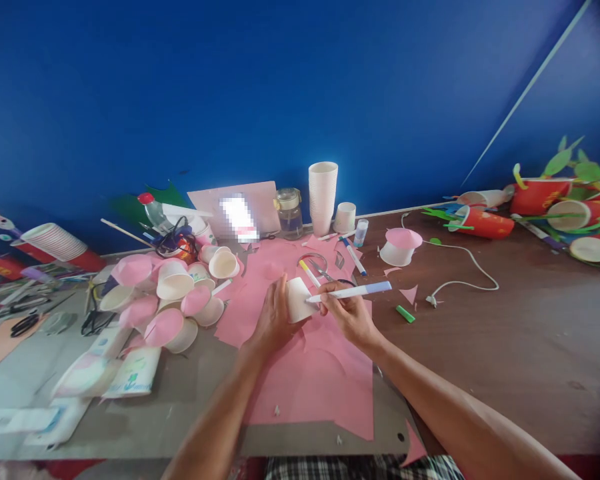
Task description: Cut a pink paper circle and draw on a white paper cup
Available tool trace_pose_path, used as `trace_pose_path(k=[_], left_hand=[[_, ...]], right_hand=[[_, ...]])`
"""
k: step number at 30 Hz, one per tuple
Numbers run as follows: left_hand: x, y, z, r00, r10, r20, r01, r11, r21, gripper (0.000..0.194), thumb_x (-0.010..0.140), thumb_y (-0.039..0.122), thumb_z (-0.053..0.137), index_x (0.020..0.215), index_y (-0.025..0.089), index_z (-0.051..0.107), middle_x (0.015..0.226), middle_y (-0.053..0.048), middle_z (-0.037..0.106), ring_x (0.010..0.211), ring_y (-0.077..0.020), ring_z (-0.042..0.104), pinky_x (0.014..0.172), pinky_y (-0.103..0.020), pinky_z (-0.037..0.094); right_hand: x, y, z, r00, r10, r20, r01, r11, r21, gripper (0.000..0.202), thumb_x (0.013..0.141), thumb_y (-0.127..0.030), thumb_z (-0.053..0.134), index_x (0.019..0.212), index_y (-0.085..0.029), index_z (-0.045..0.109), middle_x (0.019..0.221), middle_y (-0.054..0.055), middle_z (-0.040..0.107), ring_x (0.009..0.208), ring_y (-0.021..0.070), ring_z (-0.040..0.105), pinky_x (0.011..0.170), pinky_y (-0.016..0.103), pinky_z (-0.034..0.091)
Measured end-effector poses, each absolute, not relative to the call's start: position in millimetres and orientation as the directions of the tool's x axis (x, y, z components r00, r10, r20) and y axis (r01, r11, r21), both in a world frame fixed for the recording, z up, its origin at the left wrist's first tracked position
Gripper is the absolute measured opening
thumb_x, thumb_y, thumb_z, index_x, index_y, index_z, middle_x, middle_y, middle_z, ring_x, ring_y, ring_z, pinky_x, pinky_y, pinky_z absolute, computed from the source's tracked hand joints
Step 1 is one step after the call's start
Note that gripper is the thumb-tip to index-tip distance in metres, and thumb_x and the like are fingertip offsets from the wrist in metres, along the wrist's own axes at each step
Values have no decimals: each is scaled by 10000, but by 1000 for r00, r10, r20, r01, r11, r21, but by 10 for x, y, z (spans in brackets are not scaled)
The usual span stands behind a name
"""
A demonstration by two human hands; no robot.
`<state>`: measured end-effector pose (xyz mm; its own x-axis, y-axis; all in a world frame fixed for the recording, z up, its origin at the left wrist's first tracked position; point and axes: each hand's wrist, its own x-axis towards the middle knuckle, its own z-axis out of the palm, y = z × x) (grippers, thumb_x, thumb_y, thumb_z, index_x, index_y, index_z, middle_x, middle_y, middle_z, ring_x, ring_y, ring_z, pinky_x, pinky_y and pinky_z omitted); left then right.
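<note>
A small white paper cup (299, 301) lies on its side in my left hand (276, 313), whose fingers wrap round its left part. My right hand (347, 313) pinches a white marker with a pale violet end (365, 290); its tip is at the cup's side. Whether the tip touches the cup is hard to tell. Under both hands spread overlapping pink paper sheets (310, 393). Just beyond the hands lie a yellow-tipped marker (309, 273) and scissors (323, 267), partly hidden by the right hand and marker.
White cups with pink paper tops (167, 328) crowd the left. A tall cup stack (323, 200), a glass jar (289, 213) and a glue stick (361, 233) stand behind. To the right are a pink-topped cup (397, 247), a white cable (473, 285) and red cups (485, 223).
</note>
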<state>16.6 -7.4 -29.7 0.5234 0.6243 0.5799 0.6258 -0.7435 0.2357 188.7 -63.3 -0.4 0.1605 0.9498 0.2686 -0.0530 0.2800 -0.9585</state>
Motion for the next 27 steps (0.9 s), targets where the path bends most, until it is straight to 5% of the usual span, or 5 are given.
trace_pose_path(k=[27], left_hand=[[158,-64,-314,527,637,563,620,-741,258,914,782,595,550,1433,113,126,1302,-239,472,1167,-338,519,930,-455,476]], right_hand=[[1880,-625,-55,141,947,289,24,288,-957,258,879,-414,498,759,-189,540,573,-15,483,528,123,448,478,249,351]])
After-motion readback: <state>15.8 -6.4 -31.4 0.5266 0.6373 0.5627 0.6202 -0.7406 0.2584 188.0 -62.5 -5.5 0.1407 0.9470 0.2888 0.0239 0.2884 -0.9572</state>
